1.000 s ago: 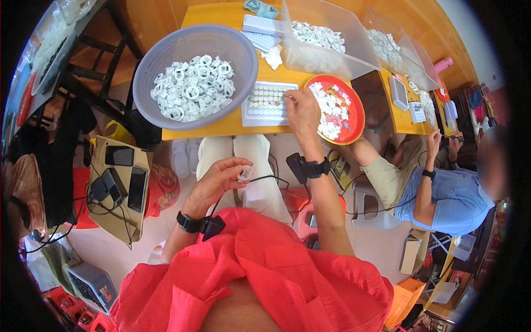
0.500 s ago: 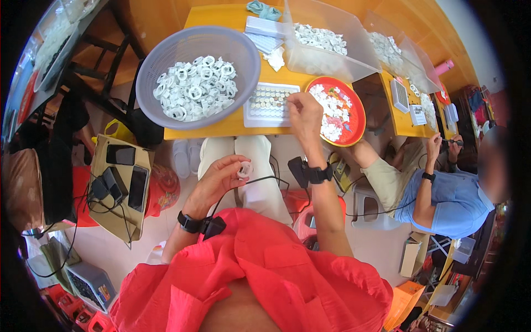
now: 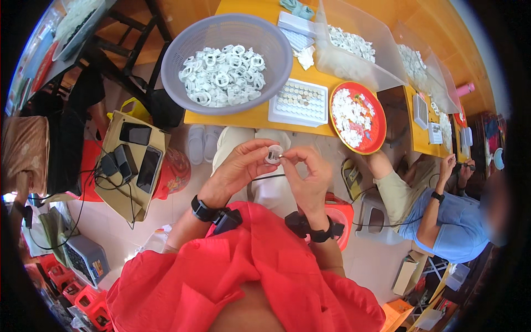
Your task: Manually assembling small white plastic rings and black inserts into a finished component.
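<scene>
Head view: left hand (image 3: 243, 162) is firmly pinching white plastic ring (image 3: 272, 150), nearside of white tray (image 3: 296, 120) bearing round discs. Ring's round face is pointing up at camera; long axis unclear. Right hand (image 3: 310, 172), over tray 0.5 s ago, is now meeting ring's rim, fingertips nearly together; can't tell what they're holding.

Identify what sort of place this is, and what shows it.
Probably a small, makeshift assembly workshop: a purple-grey basket heaped with white plastic parts, a white tray of small round pieces in rows, and a co-worker seated by another yellow table.
</scene>
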`<state>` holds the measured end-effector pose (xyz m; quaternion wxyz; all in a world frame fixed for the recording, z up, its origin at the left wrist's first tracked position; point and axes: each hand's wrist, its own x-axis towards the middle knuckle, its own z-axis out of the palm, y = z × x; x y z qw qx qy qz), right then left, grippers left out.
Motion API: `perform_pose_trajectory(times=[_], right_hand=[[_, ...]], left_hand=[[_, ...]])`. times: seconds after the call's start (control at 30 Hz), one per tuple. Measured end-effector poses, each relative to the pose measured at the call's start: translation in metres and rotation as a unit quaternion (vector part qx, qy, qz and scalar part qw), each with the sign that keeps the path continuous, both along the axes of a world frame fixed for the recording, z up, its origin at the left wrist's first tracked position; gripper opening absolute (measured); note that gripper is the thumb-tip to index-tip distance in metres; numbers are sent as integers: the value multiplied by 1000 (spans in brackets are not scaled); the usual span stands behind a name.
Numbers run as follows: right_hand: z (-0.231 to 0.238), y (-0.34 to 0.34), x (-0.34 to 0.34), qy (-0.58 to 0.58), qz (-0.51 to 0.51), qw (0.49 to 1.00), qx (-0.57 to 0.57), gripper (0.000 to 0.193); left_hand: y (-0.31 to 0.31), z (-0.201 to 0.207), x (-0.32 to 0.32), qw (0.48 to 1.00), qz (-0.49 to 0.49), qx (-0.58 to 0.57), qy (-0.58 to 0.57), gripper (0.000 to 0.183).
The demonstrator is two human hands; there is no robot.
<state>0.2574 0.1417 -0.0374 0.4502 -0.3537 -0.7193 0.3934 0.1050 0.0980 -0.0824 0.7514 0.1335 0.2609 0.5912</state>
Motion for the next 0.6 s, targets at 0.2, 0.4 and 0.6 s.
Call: perform_pose_trajectory(times=[0.2,0.4,0.6], right_hand=[[-5,-5,-5,-38,-29,994,101,16],[-17,-7,-9,-122,-22,954,274,22],[-17,-11,-4,-155,23,945,287,29]], left_hand=[[-3,3,1,1000,-4,-11,25,25],[-6,6,2,995,17,-8,100,24],[-7,8,4,985,13,-26,172,19]])
